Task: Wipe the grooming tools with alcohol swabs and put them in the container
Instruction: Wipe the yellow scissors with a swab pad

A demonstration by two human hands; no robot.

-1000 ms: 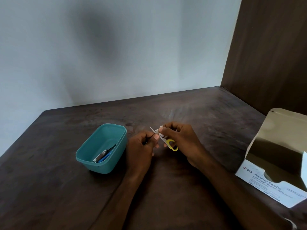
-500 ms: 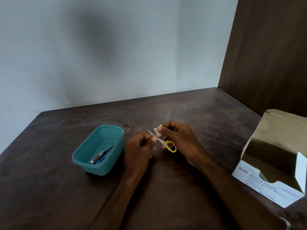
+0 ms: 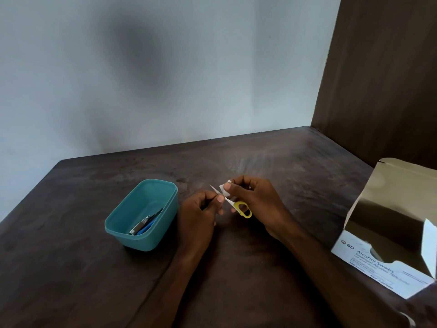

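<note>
Small scissors with yellow handles (image 3: 241, 208) are held above the table between my hands. My left hand (image 3: 203, 209) pinches one blade near its middle. My right hand (image 3: 254, 200) presses a white alcohol swab (image 3: 224, 189) against the other blade, close to the tip. The teal container (image 3: 151, 242) stands on the table to the left of my left hand. Inside it lie a metal nail clipper (image 3: 142, 224) and a blue-handled tool (image 3: 147, 227).
An open white box of alcohol swabs (image 3: 378, 259) sits at the right edge of the dark wooden table (image 3: 71, 268). A dark wood panel rises behind it at the right. A pale wall borders the far edge.
My right hand has slid the swab up the blade toward the tip. The view has drifted slightly, and the scissors stay in both hands.
</note>
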